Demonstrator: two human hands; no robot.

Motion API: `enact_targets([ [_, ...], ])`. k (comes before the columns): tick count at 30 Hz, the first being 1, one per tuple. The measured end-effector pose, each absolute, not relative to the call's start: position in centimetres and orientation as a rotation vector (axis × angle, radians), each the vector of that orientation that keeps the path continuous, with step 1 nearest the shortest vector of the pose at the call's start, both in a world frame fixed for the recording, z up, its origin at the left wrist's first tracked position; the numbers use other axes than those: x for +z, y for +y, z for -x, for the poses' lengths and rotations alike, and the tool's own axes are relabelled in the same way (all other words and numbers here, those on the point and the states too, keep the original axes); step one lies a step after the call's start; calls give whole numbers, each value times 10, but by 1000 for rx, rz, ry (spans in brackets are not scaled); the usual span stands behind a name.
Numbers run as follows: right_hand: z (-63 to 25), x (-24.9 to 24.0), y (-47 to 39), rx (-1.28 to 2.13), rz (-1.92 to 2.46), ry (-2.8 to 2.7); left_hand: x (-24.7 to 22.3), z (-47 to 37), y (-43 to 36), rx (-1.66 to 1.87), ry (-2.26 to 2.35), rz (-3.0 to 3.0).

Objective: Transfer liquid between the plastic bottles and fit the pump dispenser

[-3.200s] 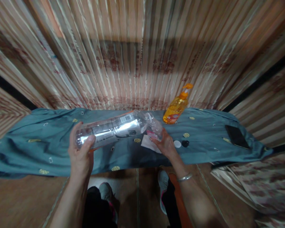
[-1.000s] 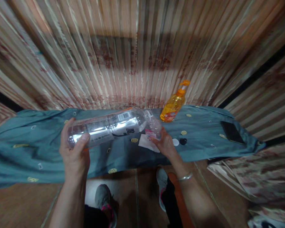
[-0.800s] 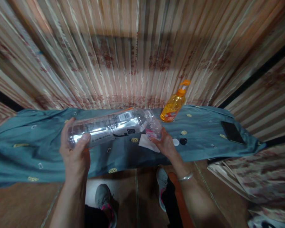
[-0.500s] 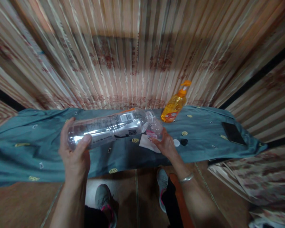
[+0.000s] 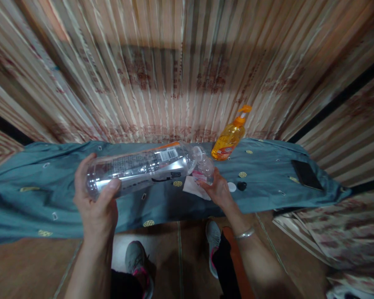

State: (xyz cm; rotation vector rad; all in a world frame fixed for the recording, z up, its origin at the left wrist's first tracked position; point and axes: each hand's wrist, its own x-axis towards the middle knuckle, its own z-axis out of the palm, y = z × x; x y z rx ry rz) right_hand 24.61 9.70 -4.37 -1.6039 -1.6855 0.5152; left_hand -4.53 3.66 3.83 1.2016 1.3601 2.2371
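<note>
1. Left hand point(image 5: 96, 203) and the base of the big bottle point(image 5: 140, 168) have shifted slightly leftward in view since half a second ago; the right hand point(image 5: 218, 189) has stayed almost where it was.
2. On the left, the grip is clamped around the base end of the big bottle, with the thumb on the near side and the fingers on the far side.
3. That bottle is clear plastic with a silvery label and a barcode. It lies nearly level above the table point(image 5: 268, 193), its neck pointing right.
4. On the right, the grip is clamped around a small bottle point(image 5: 206, 166), clear with a pink mark, which leans toward the big one.
5. Their necks meet in view – whether the rims actually touch, I cannot tell.
6. A white paper point(image 5: 193, 189) lies on the table below the small bottle, partly hidden by the right hand.
7. Just beside that hand lie a white disc point(image 5: 231, 187) and a small black piece point(image 5: 242, 186), close together.
8. Farther back stands an orange pump bottle point(image 5: 228, 141) – upright, well apart from a dark flat phone point(image 5: 307, 175) at the table's right end.
9. Blue-green cloth point(image 5: 62, 187) with yellow patches covers the table; a striped curtain point(image 5: 162, 83) hangs behind.
</note>
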Motion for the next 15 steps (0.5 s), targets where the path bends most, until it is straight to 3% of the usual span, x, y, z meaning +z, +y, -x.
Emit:
enact_targets([
  [15, -246, -44, 99, 520, 1605, -1699, 28, 48, 35, 2187, 1434, -1254],
])
